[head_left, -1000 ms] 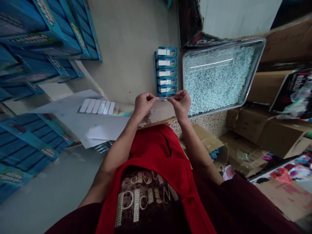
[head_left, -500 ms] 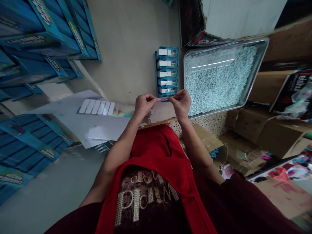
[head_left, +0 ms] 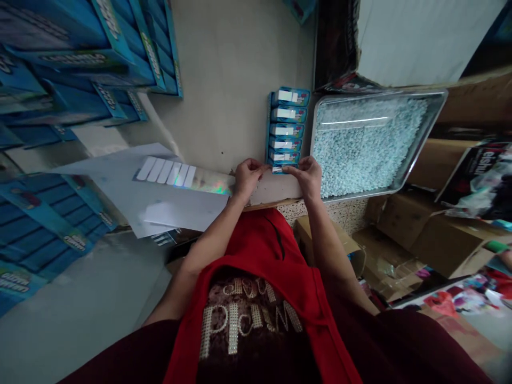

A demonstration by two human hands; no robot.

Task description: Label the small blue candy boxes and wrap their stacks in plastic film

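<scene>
A row of small blue boxes (head_left: 288, 129) stands in a blue tray on the table, each with a white and clear sticker along its top. At the nearest box (head_left: 294, 169) my two hands meet over a narrow white sticker (head_left: 277, 169). My left hand (head_left: 248, 177) pinches at the sticker's left end, fingers closed. The thumb of my right hand (head_left: 310, 175) presses down at its right end, with the other fingers curled behind. A shiny backing sheet with several white stickers (head_left: 163, 172) lies to the left on white paper (head_left: 120, 186).
A metal tray (head_left: 424, 144) of pale blue pellets stands close on the right. Behind it is a large box (head_left: 416, 42). Stacked blue display cartons (head_left: 100, 58) fill the left, with more blue cartons (head_left: 44, 218) lower down. Open cardboard boxes (head_left: 416, 229) sit at the lower right.
Both hands have brought the sticker, stretched between them before, down onto the nearest small box. The view has shifted, so the table things appear farther right.
</scene>
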